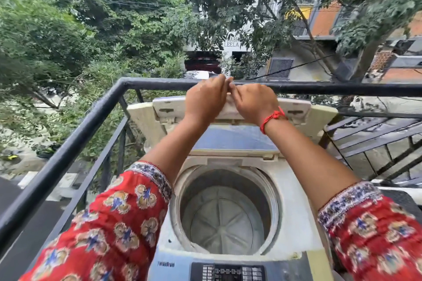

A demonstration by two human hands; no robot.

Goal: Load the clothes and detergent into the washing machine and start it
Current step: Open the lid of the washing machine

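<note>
A white top-loading washing machine (294, 219) stands in front of me on a balcony. Its folding lid (237, 139) is raised and tilted back toward the railing. The round drum (226, 217) below is open, and I see no clothes in it. My left hand (205, 98) and my right hand (253, 102) are both stretched forward, side by side, with fingers curled over the lid's top edge. A red thread is tied around my right wrist. The control panel (228, 271) sits at the near edge. No clothes or detergent are in view.
A black metal railing (68, 146) runs along the left and far side of the balcony, just behind the lid. A metal staircase (376, 137) descends at the right. Trees and buildings lie beyond.
</note>
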